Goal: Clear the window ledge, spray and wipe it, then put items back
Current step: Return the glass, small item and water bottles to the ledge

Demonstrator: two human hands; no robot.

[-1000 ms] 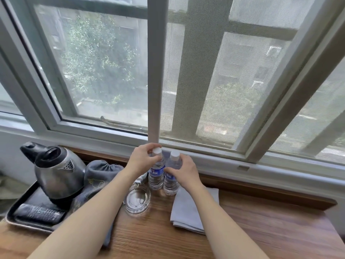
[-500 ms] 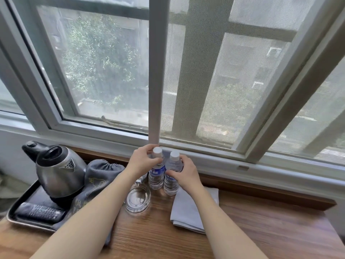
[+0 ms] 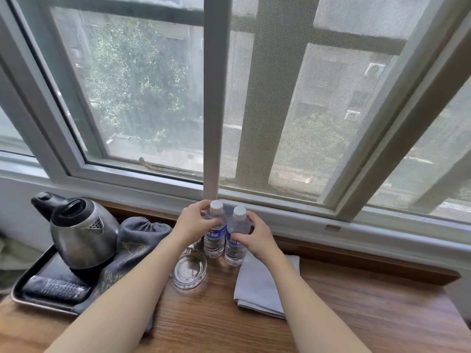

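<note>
At the centre of the frame two clear water bottles stand upright side by side on the wooden worktop [image 3: 356, 314], just below the window ledge [image 3: 293, 220]. The left hand [image 3: 191, 225] curls round the left bottle [image 3: 214, 235] near its neck; the right hand [image 3: 257, 238] wraps the right bottle [image 3: 235, 240]. A folded grey cloth [image 3: 257, 289] lies under the right wrist, a glass ashtray [image 3: 189, 272] just left of it, a kettle [image 3: 81, 233] on a tray [image 3: 30, 299] at lower left

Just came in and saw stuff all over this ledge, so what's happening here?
A person grips two small water bottles standing side by side by the window: the left hand on the left bottle, the right hand on the right bottle. A glass ashtray, a folded cloth and a kettle on its tray sit around them.
</note>
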